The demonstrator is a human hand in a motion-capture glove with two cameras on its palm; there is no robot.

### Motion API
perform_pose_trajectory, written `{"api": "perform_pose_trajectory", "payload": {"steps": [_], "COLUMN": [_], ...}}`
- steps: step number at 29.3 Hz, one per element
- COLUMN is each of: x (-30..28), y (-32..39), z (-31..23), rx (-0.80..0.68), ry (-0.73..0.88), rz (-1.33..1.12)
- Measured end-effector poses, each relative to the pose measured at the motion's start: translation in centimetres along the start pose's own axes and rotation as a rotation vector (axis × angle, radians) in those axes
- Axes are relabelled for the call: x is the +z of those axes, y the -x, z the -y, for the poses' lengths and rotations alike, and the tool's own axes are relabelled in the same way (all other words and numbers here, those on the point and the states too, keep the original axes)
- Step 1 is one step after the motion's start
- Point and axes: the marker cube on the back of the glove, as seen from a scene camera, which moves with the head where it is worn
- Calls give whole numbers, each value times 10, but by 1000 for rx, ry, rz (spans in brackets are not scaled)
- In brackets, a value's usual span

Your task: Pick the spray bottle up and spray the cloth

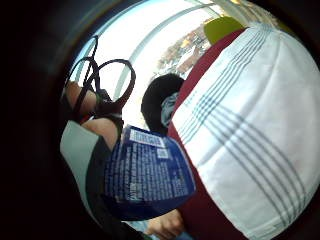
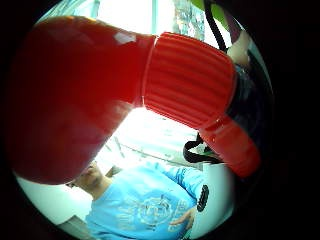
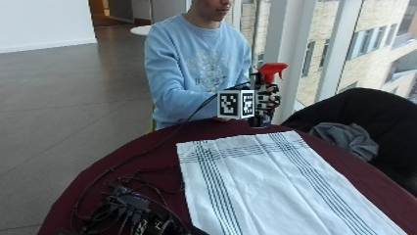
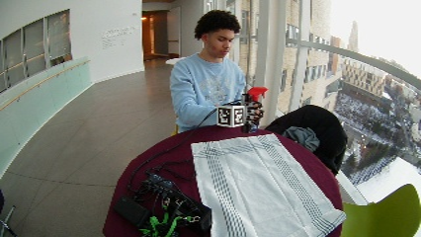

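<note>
A spray bottle with a red trigger head [image 3: 270, 71] and a blue label [image 1: 146, 172] stands at the far edge of the table, by the person's chest. My gloved right hand [image 3: 267, 100] is wrapped round its neck and body, just below the red head. The red head [image 2: 125, 90] fills the thumb side palm view. A white cloth with blue-grey stripes [image 3: 273, 181] lies spread flat on the dark red table [image 3: 110, 171], its near edge just in front of the bottle. The same cloth [image 1: 250, 130] shows in the little finger side palm view, beside the bottle.
A bundle of black cables and boxes [image 3: 130, 210] lies at the table's left front. A black chair with a grey garment [image 3: 345, 137] stands to the right of the table. A green chair [image 4: 388, 212] is at the front right.
</note>
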Motion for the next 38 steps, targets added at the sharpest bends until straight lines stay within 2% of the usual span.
{"api": "perform_pose_trajectory", "payload": {"steps": [9, 23, 29, 38], "x": [59, 78, 53, -31], "y": [-14, -20, -15, -17], "z": [-22, -29, -35, -72], "rx": [-78, -92, -123, -112], "ry": [-7, 72, 61, 41], "rz": [55, 11, -74, -474]}}
